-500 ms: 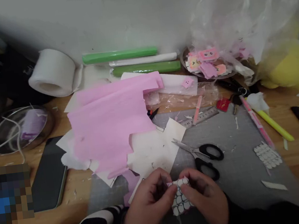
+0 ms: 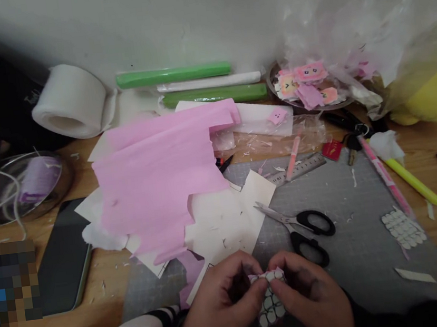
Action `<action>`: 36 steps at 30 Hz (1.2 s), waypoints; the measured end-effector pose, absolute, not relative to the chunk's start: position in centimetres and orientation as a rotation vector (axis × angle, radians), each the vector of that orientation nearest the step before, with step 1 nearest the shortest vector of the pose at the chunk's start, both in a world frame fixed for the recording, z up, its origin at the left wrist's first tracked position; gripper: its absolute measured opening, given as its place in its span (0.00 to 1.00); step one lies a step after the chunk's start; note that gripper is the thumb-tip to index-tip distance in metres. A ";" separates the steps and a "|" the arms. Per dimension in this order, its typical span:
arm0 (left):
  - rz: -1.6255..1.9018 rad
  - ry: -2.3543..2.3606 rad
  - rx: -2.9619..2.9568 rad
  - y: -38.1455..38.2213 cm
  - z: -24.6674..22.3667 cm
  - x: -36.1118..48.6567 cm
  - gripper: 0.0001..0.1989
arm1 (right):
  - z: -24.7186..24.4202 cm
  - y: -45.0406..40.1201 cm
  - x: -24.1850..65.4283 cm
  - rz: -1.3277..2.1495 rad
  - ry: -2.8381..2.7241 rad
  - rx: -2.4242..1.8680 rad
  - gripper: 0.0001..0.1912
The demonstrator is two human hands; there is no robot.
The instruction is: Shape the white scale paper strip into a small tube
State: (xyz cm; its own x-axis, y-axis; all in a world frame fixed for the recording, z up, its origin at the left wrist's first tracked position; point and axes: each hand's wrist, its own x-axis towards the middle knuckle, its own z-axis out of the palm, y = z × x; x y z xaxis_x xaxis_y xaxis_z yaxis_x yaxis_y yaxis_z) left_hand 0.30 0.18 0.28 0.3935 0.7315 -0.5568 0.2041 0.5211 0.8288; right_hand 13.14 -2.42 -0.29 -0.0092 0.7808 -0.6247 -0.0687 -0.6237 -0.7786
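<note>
Near the bottom centre, my left hand [image 2: 227, 300] pinches the left side of a small white piece [image 2: 271, 305] marked with rounded cells and edged in pink. My right hand [image 2: 312, 292] grips its right side, thumbs close together on its face. Scissors [image 2: 295, 223] with black handles lie just beyond my right hand, blades slightly apart. Pink crepe paper [image 2: 157, 181] spreads over white paper [image 2: 218, 222] beyond my left hand. A similar celled piece [image 2: 404, 228] rests on the grey mat [image 2: 359, 273] at the right.
A phone [image 2: 63, 262] and a glass bowl [image 2: 67, 179] are on the left. Behind stand a paper roll [image 2: 71, 102] and green rolls [image 2: 173, 74]. A ruler [image 2: 306, 166], keys [image 2: 352, 149], a yellow marker [image 2: 414, 182] and a dish of pink cutouts [image 2: 311, 72] are to the right.
Both hands and the held piece sit slightly lower and further right in view. The surroundings have shifted slightly with the camera. The grip on the piece looks much the same.
</note>
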 end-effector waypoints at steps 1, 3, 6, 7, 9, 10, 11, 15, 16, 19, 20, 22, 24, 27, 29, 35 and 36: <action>0.417 1.154 1.016 0.2 0.3 0.3 0.08 | -0.2 -2.4 13.1 1.706 -0.754 -1.642 0.07; 0.407 1.161 1.036 0.3 0.4 0.2 0.07 | -0.2 -2.4 13.1 1.690 -0.781 -1.661 0.06; 0.396 1.195 1.069 0.3 0.4 0.2 0.06 | -0.4 -2.6 13.3 1.655 -0.841 -1.676 0.05; 0.390 1.206 1.083 0.3 0.4 0.2 0.06 | -0.5 -2.6 13.4 1.647 -0.875 -1.678 0.04; 0.369 1.217 1.115 0.2 0.3 0.3 0.05 | -0.9 -2.7 13.8 1.651 -0.978 -1.668 0.03; 0.359 1.219 1.129 0.2 0.2 0.3 0.05 | -1.1 -2.8 14.0 1.664 -1.037 -1.656 0.02; 0.356 1.220 1.142 0.2 0.2 0.3 0.04 | -1.3 -2.8 14.1 1.678 -1.092 -1.641 0.02; 0.377 1.217 1.167 0.2 0.1 0.3 0.03 | -1.7 -3.0 14.6 1.690 -1.194 -1.655 0.02; 0.379 1.212 1.172 0.2 0.1 0.2 0.03 | -1.8 -3.1 14.6 1.689 -1.201 -1.665 0.02; 0.387 1.199 1.183 0.2 0.1 0.2 0.04 | -1.7 -3.0 14.6 1.696 -1.214 -1.665 0.02; 0.391 1.198 1.187 0.2 0.1 0.2 0.04 | -1.6 -3.0 14.6 1.689 -1.215 -1.664 0.02; 0.397 1.205 1.190 0.1 0.2 0.1 0.03 | -1.4 -2.9 14.5 1.691 -1.211 -1.664 0.02; 0.393 1.200 1.182 0.1 0.2 0.0 0.04 | -1.1 -2.8 14.3 1.684 -1.170 -1.684 0.02; 0.380 1.178 1.167 0.1 0.3 -0.1 0.06 | -0.4 -2.5 14.0 1.643 -1.057 -1.738 0.02; 0.374 1.173 1.169 0.2 0.3 -0.1 0.07 | 0.1 -2.3 13.7 1.623 -0.990 -1.756 0.03; 0.361 1.159 1.133 0.5 0.1 0.0 0.06 | 0.6 -1.9 13.4 1.607 -0.938 -1.784 0.05; 0.357 1.160 1.133 0.5 0.1 0.1 0.06 | 0.6 -1.9 13.5 1.606 -0.934 -1.784 0.06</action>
State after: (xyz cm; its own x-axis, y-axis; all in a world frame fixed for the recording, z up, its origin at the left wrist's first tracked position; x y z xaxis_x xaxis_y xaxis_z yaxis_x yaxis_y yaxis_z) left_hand 0.06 0.51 0.11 0.4182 0.7332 -0.5362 0.3051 0.4426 0.8432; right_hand 13.50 -1.89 0.57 0.0408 0.7974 -0.6020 0.1292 -0.6017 -0.7882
